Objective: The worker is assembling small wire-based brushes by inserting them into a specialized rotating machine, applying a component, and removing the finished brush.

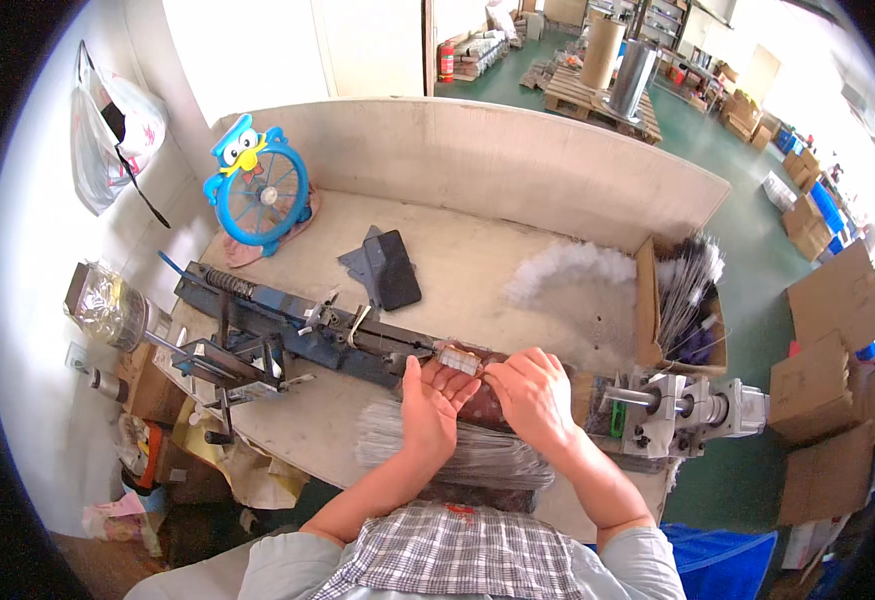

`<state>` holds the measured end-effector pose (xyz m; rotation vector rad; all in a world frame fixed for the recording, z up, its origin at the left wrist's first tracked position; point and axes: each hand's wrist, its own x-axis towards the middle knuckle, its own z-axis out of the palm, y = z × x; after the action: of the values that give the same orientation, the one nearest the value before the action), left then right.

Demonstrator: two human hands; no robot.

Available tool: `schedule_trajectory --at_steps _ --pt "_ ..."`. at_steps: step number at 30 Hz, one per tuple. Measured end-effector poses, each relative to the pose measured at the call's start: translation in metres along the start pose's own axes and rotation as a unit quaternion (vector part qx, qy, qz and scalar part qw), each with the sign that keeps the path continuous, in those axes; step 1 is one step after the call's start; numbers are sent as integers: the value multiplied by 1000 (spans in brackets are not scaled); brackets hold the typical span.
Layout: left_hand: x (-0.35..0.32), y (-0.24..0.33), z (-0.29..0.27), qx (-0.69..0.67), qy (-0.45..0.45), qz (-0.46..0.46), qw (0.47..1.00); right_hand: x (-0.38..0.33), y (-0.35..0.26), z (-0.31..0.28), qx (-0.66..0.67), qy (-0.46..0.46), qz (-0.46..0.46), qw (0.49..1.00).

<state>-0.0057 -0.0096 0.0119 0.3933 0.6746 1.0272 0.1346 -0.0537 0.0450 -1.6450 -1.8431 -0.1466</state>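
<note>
My left hand (431, 412) is turned palm up above the bench fixture, its fingers stretched out. At its fingertips is a small whitish, ribbed block-like piece (458, 360); whether the fingers bear it, I cannot tell. My right hand (534, 398) is closed in a pinch against the right end of that piece, and what is between its fingertips is too small to make out. Just below both hands lies a bundle of thin, pale strands (497, 455) along the bench's near edge. A long dark metal fixture (342, 325) with a spring runs leftward from my hands.
At right stands a motor-like metal unit (692, 412) with a shaft pointing left. Behind it, a cardboard box (647, 305) holds thin wire-like strands. A black phone (394, 270), a blue cartoon fan (263, 195) and white fluff (567, 268) occupy the bench (467, 245). A crank handle (219, 437) juts out front-left.
</note>
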Motion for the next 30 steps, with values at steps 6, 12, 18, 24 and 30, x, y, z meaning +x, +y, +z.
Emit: schedule_trajectory --at_steps 6,12,18,24,30 --pt "-1 0 1 85 -40 -8 996 5 3 -13 45 18 15 999" --pt "-12 3 -26 213 -12 -48 976 -10 7 -21 139 23 22 990" --pt "-15 75 -142 125 207 104 965 -57 14 -14 130 -86 87 984" --pt "-44 196 -311 79 433 272 856 -69 31 -5 138 -284 188 930" --pt "-36 213 -317 -2 483 312 818 -66 28 -15 98 -304 173 932"
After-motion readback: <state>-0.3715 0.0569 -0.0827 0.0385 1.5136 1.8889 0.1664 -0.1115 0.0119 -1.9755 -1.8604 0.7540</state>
